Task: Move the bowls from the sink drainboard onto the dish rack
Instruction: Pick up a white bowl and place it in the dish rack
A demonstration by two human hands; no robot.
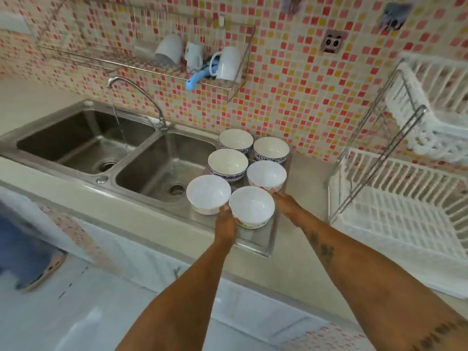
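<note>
Six round white ceramic bowls [228,162] are sitting on the steel drainboard [263,239]; left hand [226,224] and right hand [286,203] are touching two, grip unclear.

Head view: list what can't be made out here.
- Left hand: fingers hidden behind two white bowls; grip unclear.
- Right hand: fingertips hidden under a white bowl.
- Dish rack: right side cut off by the frame edge.
- Wall shelf: blurred, its blue item unidentifiable.

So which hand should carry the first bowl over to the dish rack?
Probably the right hand: it touches the right-side white bowl, nearest the dish rack. The left hand sits farther from it, between two bowls.
</note>
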